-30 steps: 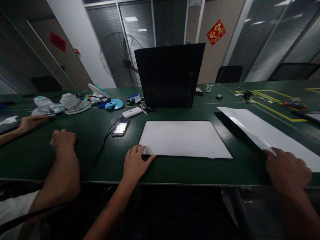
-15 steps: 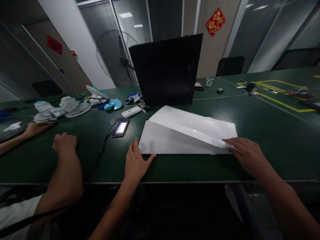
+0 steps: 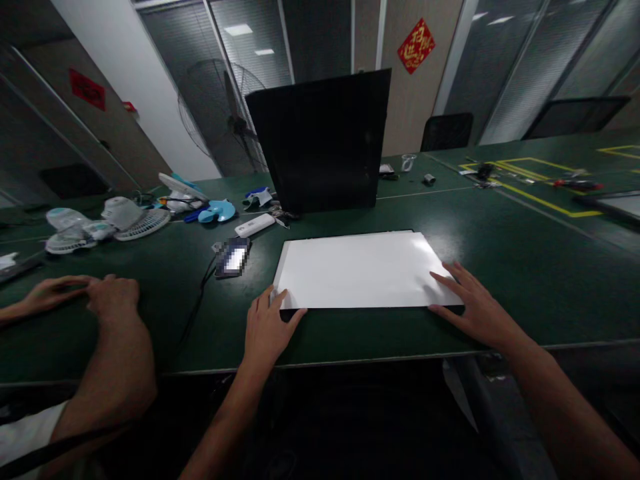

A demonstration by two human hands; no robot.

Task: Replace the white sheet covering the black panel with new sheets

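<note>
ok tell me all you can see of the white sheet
The white sheet looks thin and glossy, perhaps film or paper, with glare near its far right corner. Roughly rectangular, it lies flat over a dark-edged piece on the green table. The left hand touches its near left corner; the right hand is spread over its near right one.

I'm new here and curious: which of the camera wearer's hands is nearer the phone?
Left. The left hand is to the near right of the phone; the right hand is at the right end of the white sheet.
</note>
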